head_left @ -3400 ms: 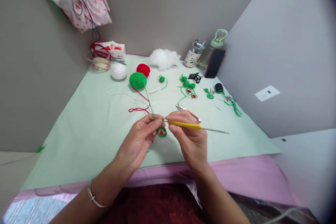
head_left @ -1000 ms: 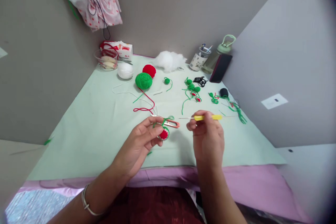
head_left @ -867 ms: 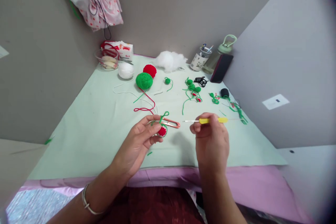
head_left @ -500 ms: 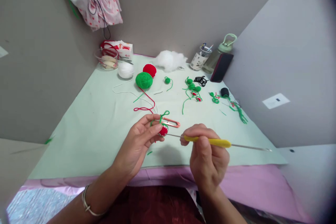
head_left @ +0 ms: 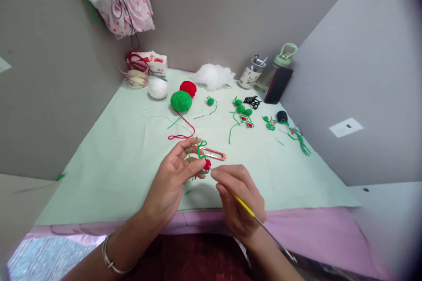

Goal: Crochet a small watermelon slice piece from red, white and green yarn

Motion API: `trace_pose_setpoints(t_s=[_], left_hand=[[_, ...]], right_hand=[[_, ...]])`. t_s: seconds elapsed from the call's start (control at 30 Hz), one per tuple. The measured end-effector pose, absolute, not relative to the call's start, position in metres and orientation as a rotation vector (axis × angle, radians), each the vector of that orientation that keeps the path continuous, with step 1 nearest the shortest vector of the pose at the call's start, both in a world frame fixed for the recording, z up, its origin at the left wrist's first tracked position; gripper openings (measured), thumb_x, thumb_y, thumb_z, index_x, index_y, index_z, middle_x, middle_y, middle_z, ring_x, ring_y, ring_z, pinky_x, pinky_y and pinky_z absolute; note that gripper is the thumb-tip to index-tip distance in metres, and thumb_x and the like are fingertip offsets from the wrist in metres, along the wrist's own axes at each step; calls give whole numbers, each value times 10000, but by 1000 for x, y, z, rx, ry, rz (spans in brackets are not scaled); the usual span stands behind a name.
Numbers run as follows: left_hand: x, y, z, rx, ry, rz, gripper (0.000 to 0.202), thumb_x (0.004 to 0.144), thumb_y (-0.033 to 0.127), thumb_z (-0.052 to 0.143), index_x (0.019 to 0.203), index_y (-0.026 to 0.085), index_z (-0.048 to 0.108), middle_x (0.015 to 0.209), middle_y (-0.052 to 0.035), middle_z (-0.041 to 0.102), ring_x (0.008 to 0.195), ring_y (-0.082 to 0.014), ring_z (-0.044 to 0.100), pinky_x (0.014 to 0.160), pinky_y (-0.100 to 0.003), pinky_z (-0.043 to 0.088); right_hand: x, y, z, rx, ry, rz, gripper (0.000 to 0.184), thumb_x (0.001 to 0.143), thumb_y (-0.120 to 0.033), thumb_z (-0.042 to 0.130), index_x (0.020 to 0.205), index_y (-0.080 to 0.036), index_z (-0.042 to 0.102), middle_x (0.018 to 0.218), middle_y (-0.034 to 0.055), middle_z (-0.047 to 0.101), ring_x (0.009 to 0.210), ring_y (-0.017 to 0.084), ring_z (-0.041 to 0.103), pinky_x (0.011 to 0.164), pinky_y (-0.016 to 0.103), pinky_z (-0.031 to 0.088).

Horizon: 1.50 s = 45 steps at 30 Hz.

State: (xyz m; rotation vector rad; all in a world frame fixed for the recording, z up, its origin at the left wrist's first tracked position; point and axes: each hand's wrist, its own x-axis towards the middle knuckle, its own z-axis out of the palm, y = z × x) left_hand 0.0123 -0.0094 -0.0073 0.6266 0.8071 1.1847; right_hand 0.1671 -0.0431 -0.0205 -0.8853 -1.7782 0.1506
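Between the thumb and fingers of my left hand (head_left: 180, 169) is a small red, white and green crocheted piece (head_left: 207, 165), with a loop of green yarn (head_left: 201, 144) standing up from it. My right hand (head_left: 240, 197) grips a crochet hook (head_left: 244, 205) with a yellow handle and metal ends. The hook's front tip meets the red face of the piece; whether it goes into the stitches I cannot tell. Its rear end slants down to the right over my forearm. Just behind my left fingertips lie orange thread snips (head_left: 214, 153) on the table.
Green (head_left: 181, 101), red (head_left: 188, 88) and white (head_left: 158, 88) yarn balls sit at the back left. White stuffing (head_left: 214, 76), a pen cup (head_left: 252, 74), a bottle (head_left: 268, 72) and a phone (head_left: 278, 86) stand along the back. Small crocheted pieces (head_left: 248, 112) and a black claw clip (head_left: 252, 102) lie at right.
My right hand has moved left and closer to the piece, and the hook has swung from nearly level to slanting down rightward. My left hand has turned the piece slightly.
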Motion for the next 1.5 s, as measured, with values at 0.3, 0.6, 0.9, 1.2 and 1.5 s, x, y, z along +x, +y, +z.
trace_pose_setpoints(t_s=[0.3, 0.6, 0.9, 1.2, 1.5], left_hand=[[9, -7, -1, 601, 809, 1197, 335, 824, 199, 858, 1060, 233, 624, 789, 66, 656, 706, -77, 598, 700, -192, 480], [8, -6, -4, 542, 846, 1216, 212, 783, 307, 907, 856, 191, 744, 856, 6, 773, 728, -110, 685, 729, -227, 543], [9, -10, -4, 597, 825, 1146, 241, 765, 331, 906, 827, 190, 721, 779, -3, 761, 710, -147, 677, 741, -270, 548], [5, -10, -10, 815, 823, 1167, 125, 886, 320, 809, 845, 219, 747, 840, 0, 742, 749, -145, 646, 780, -267, 498], [5, -12, -10, 951, 837, 1068, 136, 868, 346, 807, 801, 229, 786, 717, 11, 611, 591, -118, 383, 561, -262, 314]], right_hand=[[169, -44, -30, -864, -1759, 147, 436, 965, -26, 601, 1329, -243, 701, 1033, 96, 746, 891, 196, 718, 699, 323, 614], [175, -47, -46, -885, -1816, -17, 503, 957, -64, 643, 1404, -293, 683, 1175, 117, 767, 999, 256, 751, 767, 412, 655], [182, -42, -48, -854, -1822, -22, 481, 982, -117, 651, 1405, -346, 675, 1215, 91, 774, 1003, 254, 766, 809, 433, 665], [171, -42, -32, -867, -1752, 1, 436, 967, -72, 652, 1338, -290, 720, 1144, 97, 764, 965, 234, 750, 718, 379, 646], [170, -32, -27, -902, -1445, 487, 234, 1020, -215, 624, 1158, -298, 794, 1010, 74, 773, 956, 227, 737, 826, 408, 626]])
